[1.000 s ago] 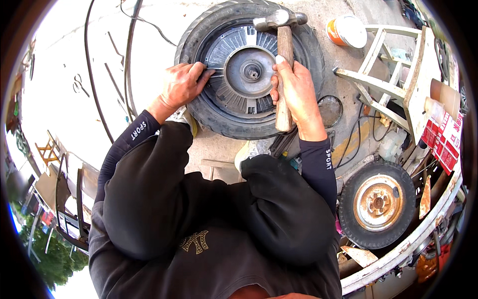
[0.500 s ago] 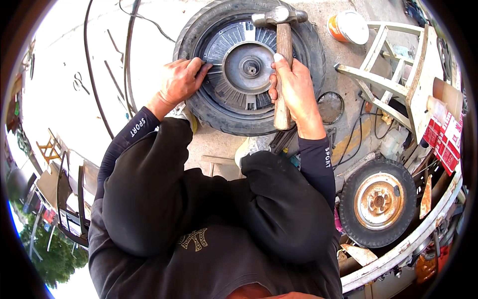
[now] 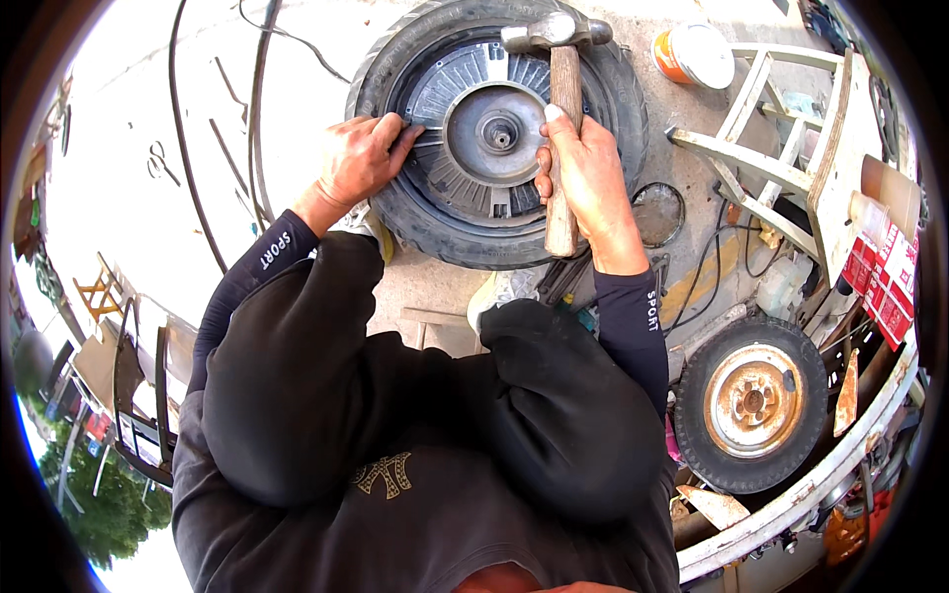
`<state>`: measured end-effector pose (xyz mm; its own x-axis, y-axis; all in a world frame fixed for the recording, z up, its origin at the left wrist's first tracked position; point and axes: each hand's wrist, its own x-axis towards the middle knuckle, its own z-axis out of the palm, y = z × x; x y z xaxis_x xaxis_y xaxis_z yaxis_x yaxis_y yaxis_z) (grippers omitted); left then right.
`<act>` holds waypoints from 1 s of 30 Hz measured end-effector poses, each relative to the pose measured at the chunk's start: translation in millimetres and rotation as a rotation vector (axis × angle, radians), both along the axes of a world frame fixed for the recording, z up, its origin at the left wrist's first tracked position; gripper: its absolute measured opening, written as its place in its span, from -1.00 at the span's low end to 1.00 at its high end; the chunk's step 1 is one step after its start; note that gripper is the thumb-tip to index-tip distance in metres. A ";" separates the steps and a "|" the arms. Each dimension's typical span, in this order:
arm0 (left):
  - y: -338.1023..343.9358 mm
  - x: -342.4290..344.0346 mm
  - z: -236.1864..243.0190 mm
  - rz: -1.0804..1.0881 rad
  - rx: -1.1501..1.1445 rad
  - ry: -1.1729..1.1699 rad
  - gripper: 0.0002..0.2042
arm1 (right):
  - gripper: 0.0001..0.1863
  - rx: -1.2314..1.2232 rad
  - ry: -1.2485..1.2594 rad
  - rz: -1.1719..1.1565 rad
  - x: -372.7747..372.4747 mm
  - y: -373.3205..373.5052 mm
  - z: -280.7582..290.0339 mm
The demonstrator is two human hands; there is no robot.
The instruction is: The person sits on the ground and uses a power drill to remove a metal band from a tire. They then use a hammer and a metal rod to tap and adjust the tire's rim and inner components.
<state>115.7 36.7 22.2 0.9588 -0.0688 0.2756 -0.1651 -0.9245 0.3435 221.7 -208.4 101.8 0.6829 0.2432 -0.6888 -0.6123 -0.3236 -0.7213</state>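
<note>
Hammer (image 3: 564,84) with steel head and worn wooden handle, one, gripped in the right hand (image 3: 590,183) over the four-o'clock side of one large black-tyred wheel (image 3: 514,165) with ribbed grey metal hub, flat at twelve o'clock. Left hand (image 3: 361,166) at its nine o'clock, fingers bent; cannot tell whether holding anything. One smaller wheel (image 3: 754,400), rusty-rimmed, at four o'clock, making two. Pale concrete floor (image 3: 435,285); one orange-and-white bucket (image 3: 694,56) toward one; green foliage (image 3: 109,499) at eight.

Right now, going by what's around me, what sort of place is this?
Probably an outdoor repair spot: a large wheel lies in front of you, your right hand holds a hammer, and a smaller, rusty-rimmed wheel sits nearby.
</note>
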 end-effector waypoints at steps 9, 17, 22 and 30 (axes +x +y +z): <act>3.3 -2.1 -7.2 0.003 -0.018 0.001 -0.68 | -0.62 0.064 0.058 0.005 7.5 2.6 6.9; -0.5 -10.7 0.9 -0.004 -0.054 0.056 -0.76 | -0.60 0.041 0.074 0.022 4.6 -2.4 14.3; 3.0 -1.9 -4.2 -0.005 -0.029 0.002 -0.68 | -0.60 0.056 0.082 -0.030 3.3 -4.9 5.6; 3.6 -1.6 -9.1 -0.029 -0.128 0.014 -0.67 | -0.62 0.000 0.026 0.084 7.0 5.5 16.1</act>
<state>114.2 40.3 13.1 0.9608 -0.0617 0.2704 -0.1853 -0.8681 0.4605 228.7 -203.0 117.9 0.6418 0.2990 -0.7062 -0.6015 -0.3751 -0.7054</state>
